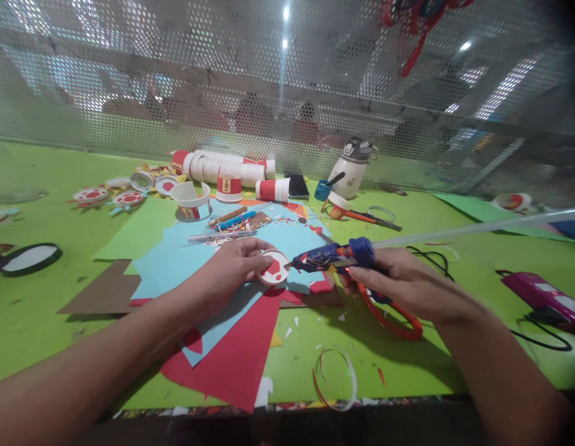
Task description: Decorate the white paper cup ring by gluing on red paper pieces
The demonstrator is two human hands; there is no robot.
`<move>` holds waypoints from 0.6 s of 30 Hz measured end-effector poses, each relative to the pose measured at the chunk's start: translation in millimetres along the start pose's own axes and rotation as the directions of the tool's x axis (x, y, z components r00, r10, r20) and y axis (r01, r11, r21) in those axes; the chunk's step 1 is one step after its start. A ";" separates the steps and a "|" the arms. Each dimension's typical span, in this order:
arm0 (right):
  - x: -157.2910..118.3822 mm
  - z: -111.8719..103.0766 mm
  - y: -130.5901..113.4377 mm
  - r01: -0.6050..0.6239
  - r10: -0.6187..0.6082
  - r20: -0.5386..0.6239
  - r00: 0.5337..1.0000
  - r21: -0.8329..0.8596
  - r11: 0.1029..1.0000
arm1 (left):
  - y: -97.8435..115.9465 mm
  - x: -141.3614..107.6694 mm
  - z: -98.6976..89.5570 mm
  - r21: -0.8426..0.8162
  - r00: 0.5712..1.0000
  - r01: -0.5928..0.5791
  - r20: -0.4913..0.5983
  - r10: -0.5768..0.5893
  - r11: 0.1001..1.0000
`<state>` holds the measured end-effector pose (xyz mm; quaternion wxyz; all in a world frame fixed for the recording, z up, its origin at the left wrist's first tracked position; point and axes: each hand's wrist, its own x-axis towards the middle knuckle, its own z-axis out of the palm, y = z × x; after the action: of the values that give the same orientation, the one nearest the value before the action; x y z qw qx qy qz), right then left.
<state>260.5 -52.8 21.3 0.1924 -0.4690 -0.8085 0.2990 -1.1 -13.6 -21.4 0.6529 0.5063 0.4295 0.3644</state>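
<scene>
My left hand [243,266] pinches a round white paper cup base [280,271] with red paper pieces on its face. A blue hot glue gun [336,255] is wrapped in the fingers of my right hand [403,279]. Its metal tip meets the right side of the disc, or comes very close to it. From the back of the gun a long clear glue stick [477,228] sticks out to the right. Sheets of light blue paper [171,257] and red paper [236,353] lie under my left hand.
Stacked paper cups [226,167] lie at the back, left of a phone [296,186] and a thermos [352,167]. Decorated discs [129,198] are grouped at left. A magenta device [547,297] with a black cord is at right. Perforated metal mesh [222,80] stands behind the green table.
</scene>
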 end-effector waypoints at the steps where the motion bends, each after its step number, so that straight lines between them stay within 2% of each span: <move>1: -0.2 0.2 0.1 -0.001 0.001 0.000 1.000 0.001 1.000 | -0.3 0.1 -0.1 0.003 1.000 -0.004 -0.004 0.004 1.000; 14: -2.5 -4.3 0.4 -0.003 0.003 0.005 1.000 -0.033 0.999 | 1.2 0.1 0.1 0.036 1.000 -0.014 -0.016 0.014 0.999; 18: -5.8 -9.4 -0.6 0.010 -0.008 -0.068 0.998 0.023 1.000 | 2.4 -0.5 0.0 0.045 0.999 -0.012 -0.031 0.013 0.999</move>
<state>268.5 -55.3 28.6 0.2264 -0.4730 -0.8000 0.2916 -1.4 -13.5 -19.0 0.6323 0.5179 0.4447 0.3665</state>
